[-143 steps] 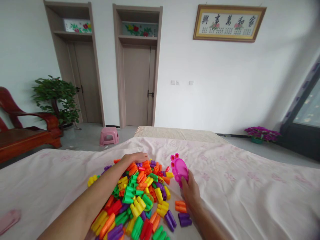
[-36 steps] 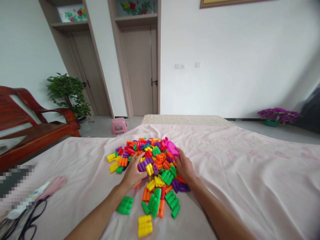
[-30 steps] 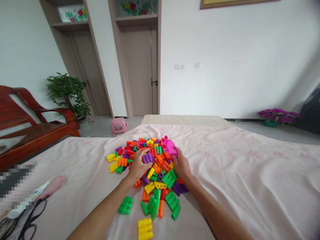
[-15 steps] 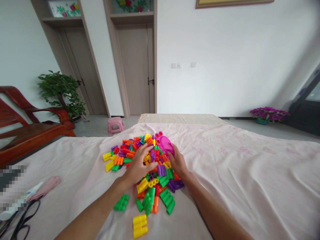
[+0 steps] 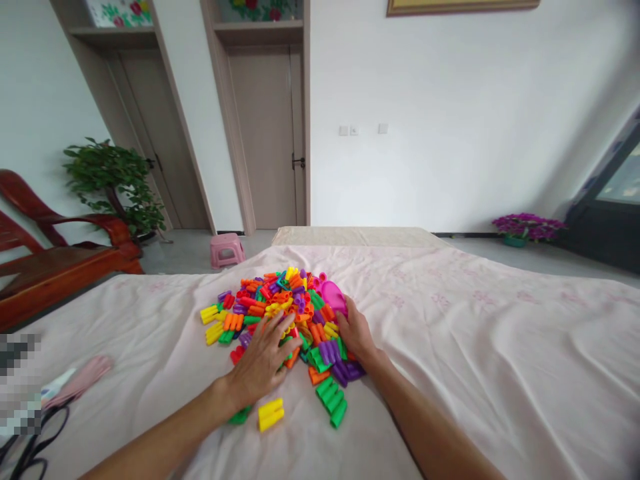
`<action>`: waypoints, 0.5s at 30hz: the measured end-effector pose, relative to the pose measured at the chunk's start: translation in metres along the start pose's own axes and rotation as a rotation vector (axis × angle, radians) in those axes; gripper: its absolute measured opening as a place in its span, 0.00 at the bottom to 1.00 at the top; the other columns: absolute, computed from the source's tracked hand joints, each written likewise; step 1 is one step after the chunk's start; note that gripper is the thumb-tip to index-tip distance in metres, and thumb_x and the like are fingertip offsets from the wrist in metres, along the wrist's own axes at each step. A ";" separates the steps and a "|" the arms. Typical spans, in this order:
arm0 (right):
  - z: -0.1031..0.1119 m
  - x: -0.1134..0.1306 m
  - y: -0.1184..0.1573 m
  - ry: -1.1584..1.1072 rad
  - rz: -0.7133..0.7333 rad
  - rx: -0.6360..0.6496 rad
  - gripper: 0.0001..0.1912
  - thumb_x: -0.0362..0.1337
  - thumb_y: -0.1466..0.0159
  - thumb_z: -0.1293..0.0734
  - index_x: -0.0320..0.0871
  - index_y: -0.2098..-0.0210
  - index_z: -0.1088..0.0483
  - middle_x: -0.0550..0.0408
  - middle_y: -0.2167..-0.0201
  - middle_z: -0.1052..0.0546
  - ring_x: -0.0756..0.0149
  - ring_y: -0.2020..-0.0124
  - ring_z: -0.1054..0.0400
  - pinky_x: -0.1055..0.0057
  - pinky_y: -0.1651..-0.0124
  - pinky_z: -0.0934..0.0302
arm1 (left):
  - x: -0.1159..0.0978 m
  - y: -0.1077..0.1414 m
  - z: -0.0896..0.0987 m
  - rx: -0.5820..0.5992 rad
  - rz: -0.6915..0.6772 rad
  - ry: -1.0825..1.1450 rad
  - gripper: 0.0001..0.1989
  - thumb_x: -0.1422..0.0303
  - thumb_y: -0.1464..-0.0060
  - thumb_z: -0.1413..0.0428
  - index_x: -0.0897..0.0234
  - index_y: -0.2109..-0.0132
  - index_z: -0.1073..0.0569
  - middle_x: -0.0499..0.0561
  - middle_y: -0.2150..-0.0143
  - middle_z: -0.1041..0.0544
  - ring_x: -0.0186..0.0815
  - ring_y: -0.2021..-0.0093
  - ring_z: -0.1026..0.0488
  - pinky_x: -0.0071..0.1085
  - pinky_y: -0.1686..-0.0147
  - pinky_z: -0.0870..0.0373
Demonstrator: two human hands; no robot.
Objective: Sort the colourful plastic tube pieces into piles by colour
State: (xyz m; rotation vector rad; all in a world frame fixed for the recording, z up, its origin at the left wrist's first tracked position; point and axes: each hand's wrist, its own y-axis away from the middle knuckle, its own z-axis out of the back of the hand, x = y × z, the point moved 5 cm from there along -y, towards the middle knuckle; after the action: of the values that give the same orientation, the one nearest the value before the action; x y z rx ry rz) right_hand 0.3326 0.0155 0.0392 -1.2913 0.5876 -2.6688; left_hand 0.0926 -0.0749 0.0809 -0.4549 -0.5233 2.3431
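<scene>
A heap of colourful plastic tube pieces (image 5: 255, 309) lies on the pink-white cloth. My left hand (image 5: 265, 347) rests on the near left part of the heap, palm down with its fingers spread. At the heap's right edge, my right hand (image 5: 356, 330) touches a round magenta piece (image 5: 333, 297); its fingertips are partly hidden, and whether it grips the piece is unclear. A yellow piece (image 5: 271, 415) lies apart near the front. Green joined pieces (image 5: 332, 401) sit below the heap, and another green piece (image 5: 241, 417) is partly covered by my left forearm.
The creased cloth (image 5: 480, 360) stretches far to the right. At the left lie a pink cloth item (image 5: 90, 380) and black-framed glasses (image 5: 37, 433). Beyond are a pink stool (image 5: 227, 250) and a wooden chair (image 5: 65, 257).
My left hand has moved left and nearer on the heap. Pieces in front have been pushed together, and the yellow piece has shifted away from me. My right hand has barely moved.
</scene>
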 end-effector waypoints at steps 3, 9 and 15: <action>0.000 0.006 0.002 -0.059 0.021 0.000 0.24 0.42 0.32 0.43 0.41 0.38 0.37 0.44 0.49 0.22 0.55 0.50 0.26 0.59 0.46 0.33 | 0.033 -0.013 0.004 -0.091 0.092 -0.017 0.24 0.79 0.47 0.47 0.56 0.45 0.25 0.54 0.29 0.42 0.50 0.28 0.47 0.53 0.32 0.46; -0.002 0.033 0.007 -0.174 0.156 0.080 0.22 0.42 0.33 0.40 0.44 0.41 0.35 0.48 0.48 0.23 0.57 0.50 0.27 0.61 0.46 0.33 | 0.070 -0.017 0.014 -0.227 0.244 0.016 0.18 0.75 0.43 0.50 0.59 0.48 0.26 0.55 0.30 0.41 0.44 0.31 0.40 0.44 0.35 0.38; 0.010 0.014 -0.038 -0.239 0.069 -0.062 0.23 0.41 0.35 0.40 0.42 0.42 0.35 0.50 0.59 0.22 0.60 0.62 0.28 0.67 0.60 0.31 | 0.124 0.002 0.044 -0.385 0.482 -0.137 0.15 0.62 0.39 0.49 0.60 0.48 0.25 0.57 0.36 0.32 0.46 0.34 0.37 0.46 0.36 0.39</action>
State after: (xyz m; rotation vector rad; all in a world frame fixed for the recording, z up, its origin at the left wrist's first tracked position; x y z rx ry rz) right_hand 0.3341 0.0434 0.0696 -1.5465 0.6725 -2.4111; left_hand -0.0158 -0.0013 0.0956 -0.6582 -1.0362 2.7506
